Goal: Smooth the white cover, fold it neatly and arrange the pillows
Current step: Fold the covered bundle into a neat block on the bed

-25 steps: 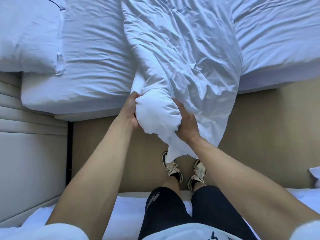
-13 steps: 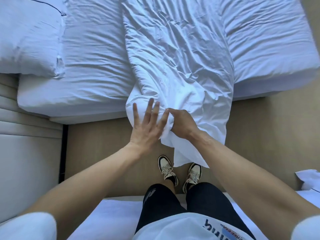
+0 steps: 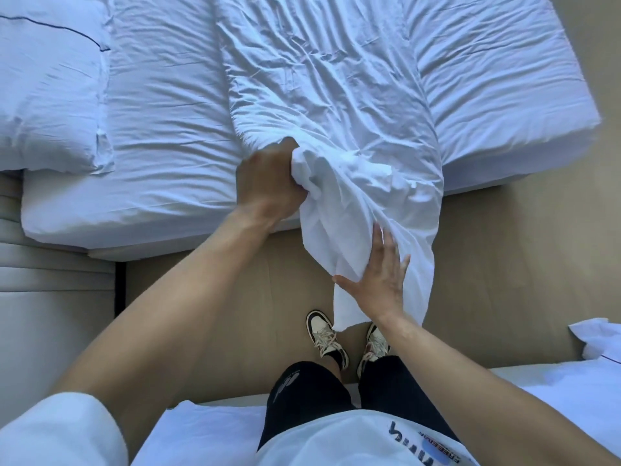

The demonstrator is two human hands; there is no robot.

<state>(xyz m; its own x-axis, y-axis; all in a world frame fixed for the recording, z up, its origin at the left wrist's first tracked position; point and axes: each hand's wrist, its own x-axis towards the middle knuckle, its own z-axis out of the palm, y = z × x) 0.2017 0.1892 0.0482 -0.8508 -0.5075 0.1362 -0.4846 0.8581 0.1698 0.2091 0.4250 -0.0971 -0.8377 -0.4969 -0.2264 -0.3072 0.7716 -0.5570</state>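
Note:
The white cover [image 3: 322, 89] lies crumpled down the middle of the bed, and its end hangs over the near edge toward the floor. My left hand [image 3: 268, 183] is clenched on a bunch of the cover at the mattress edge. Lower down, my right hand [image 3: 379, 280] lies flat with spread fingers against the hanging end, gripping nothing. A white pillow [image 3: 50, 89] with a thin dark piping line rests at the bed's left end.
The bed [image 3: 161, 183] with its wrinkled fitted sheet fills the upper view. A padded headboard [image 3: 50, 297] stands at left. Tan floor [image 3: 504, 264] runs between this bed and a second white bed [image 3: 571, 391] behind my legs, with another white pillow corner [image 3: 598, 338] at right.
My left hand went from open to clenched on the cover at the bed edge. My right hand let go, slid down and opened flat on the hanging end.

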